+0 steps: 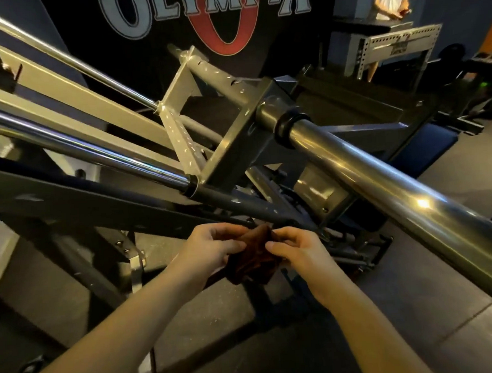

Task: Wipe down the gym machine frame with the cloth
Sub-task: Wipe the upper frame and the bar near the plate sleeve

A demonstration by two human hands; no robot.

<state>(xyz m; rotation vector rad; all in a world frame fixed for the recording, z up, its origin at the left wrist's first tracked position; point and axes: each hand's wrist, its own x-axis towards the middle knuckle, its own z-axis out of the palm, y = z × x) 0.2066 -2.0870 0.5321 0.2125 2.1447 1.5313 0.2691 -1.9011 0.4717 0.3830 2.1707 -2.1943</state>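
Left hand (211, 246), right hand (297, 249), cloth (255, 258) pinched between, below frame (236, 146)

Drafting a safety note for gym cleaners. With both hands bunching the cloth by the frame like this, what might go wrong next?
1. The cloth is bunched small between the left hand and right hand, so bare fingers may scrape the chipped grey frame bar.
2. A hanging cloth corner might snag on the bolted bracket behind the hands.
3. The thick chrome bar juts toward the camera; leaning in could mean a bump.
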